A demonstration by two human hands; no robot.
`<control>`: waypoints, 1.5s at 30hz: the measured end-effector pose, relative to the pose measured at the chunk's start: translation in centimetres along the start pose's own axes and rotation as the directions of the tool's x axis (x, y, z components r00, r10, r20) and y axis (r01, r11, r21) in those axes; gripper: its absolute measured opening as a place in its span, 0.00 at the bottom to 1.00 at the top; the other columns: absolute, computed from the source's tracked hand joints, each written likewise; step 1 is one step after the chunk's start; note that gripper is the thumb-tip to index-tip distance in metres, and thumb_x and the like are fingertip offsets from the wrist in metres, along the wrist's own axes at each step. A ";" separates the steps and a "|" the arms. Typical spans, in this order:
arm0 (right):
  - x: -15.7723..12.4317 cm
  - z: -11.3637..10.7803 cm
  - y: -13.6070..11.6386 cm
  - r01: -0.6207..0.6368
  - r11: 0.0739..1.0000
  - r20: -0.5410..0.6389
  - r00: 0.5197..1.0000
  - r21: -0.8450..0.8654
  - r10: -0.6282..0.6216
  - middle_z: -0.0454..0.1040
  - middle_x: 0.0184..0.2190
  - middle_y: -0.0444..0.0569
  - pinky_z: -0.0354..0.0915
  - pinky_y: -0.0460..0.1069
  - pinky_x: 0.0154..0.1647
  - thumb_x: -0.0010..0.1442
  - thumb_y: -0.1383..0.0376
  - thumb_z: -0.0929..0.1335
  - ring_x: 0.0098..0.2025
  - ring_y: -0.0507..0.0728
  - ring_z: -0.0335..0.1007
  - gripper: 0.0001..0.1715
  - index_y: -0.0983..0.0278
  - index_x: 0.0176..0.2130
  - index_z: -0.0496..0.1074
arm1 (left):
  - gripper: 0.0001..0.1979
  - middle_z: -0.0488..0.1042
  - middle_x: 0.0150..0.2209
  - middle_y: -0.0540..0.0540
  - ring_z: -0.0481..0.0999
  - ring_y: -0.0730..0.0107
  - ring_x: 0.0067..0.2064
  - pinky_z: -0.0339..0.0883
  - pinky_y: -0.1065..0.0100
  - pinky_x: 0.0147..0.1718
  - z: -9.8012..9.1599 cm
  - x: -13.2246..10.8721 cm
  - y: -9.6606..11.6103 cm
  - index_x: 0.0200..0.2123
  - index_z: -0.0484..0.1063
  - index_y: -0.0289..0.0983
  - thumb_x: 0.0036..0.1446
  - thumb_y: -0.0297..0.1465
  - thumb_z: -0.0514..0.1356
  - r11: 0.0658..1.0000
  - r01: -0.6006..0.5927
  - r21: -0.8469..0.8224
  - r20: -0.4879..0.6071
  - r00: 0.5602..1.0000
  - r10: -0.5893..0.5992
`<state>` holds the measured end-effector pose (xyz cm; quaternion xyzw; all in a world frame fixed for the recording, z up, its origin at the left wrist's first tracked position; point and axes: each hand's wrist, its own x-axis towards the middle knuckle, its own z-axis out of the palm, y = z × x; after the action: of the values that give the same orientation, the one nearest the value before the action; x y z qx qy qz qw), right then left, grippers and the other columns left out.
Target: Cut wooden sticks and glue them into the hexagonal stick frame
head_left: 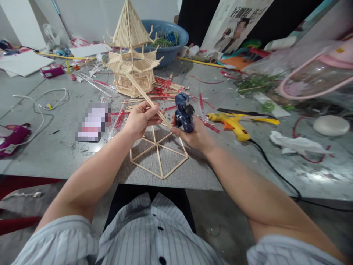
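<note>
My left hand (145, 118) is closed around a pair of thin wooden sticks (142, 92), which slant up and away to the left. My right hand (193, 134) grips a dark blue hand tool (184, 112); its exact kind is unclear. The fingertips of that hand are at the near end of the sticks. Under both hands a flat hexagonal stick frame with spokes (157, 144) lies on the table, its far side partly hidden by the hands. Beyond them stands a pagoda model (132, 55) built of sticks.
A yellow glue gun (233, 123) with a black cord lies right of my hands, beside a utility knife (248, 113). A phone (93, 121) lies at the left. Loose sticks with red wrappers (168, 86) surround the model's base. A blue basin (168, 48) stands behind.
</note>
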<state>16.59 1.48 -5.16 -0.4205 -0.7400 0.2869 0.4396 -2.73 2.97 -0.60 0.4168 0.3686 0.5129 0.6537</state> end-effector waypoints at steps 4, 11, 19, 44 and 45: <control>0.0 0.1 -0.4 0.026 0.999 -0.038 0.999 -0.032 -0.027 0.75 0.33 0.47 0.69 0.58 0.41 0.56 0.54 0.70 0.35 0.59 0.72 0.13 0.57 0.37 0.68 | 0.06 0.78 0.25 0.52 0.79 0.75 0.25 0.73 0.75 0.26 0.1 -0.1 -0.1 0.33 0.66 0.35 0.63 0.22 0.58 1.000 0.004 -0.017 0.013 1.000 -0.003; -0.2 0.5 -0.4 0.038 0.997 -0.133 0.990 -0.074 -0.048 0.77 0.33 0.48 0.71 0.58 0.39 0.56 0.53 0.69 0.35 0.60 0.74 0.12 0.57 0.35 0.70 | 0.06 0.79 0.29 0.51 0.79 0.77 0.28 0.72 0.76 0.30 0.4 -0.1 -1.0 0.32 0.66 0.36 0.63 0.25 0.59 0.998 0.037 -0.058 -0.055 0.998 -0.040; 0.1 0.5 0.3 -0.052 0.999 -0.292 0.955 -0.008 0.047 0.77 0.33 0.48 0.72 0.60 0.43 0.55 0.53 0.70 0.36 0.60 0.76 0.12 0.57 0.34 0.71 | 0.08 0.78 0.29 0.49 0.78 0.75 0.28 0.68 0.74 0.28 -0.5 0.2 0.0 0.31 0.69 0.35 0.62 0.31 0.60 0.953 -0.016 0.303 -0.029 0.999 0.026; 2.1 -1.4 4.3 -0.122 0.991 -0.458 0.878 0.060 0.136 0.75 0.28 0.47 0.71 0.63 0.36 0.48 0.50 0.73 0.29 0.62 0.74 0.17 0.56 0.34 0.72 | 0.13 0.78 0.48 0.37 0.73 0.51 0.55 0.68 0.60 0.49 -4.3 1.5 1.4 0.43 0.78 0.35 0.60 0.32 0.56 -0.432 0.028 0.901 -0.008 0.999 0.049; 2.1 -1.4 4.3 -0.125 0.990 -0.459 0.877 0.060 0.139 0.75 0.28 0.47 0.71 0.62 0.35 0.47 0.50 0.73 0.29 0.62 0.74 0.18 0.56 0.34 0.72 | 0.13 0.78 0.48 0.36 0.72 0.50 0.56 0.67 0.59 0.50 -4.2 1.4 1.4 0.43 0.78 0.34 0.60 0.30 0.56 -0.440 0.016 0.898 0.005 0.999 0.048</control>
<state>18.84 5.41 -7.09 -0.5197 -0.5795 0.2184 0.5885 -6.77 5.26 -0.94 0.7707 0.6363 -0.0238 -0.0222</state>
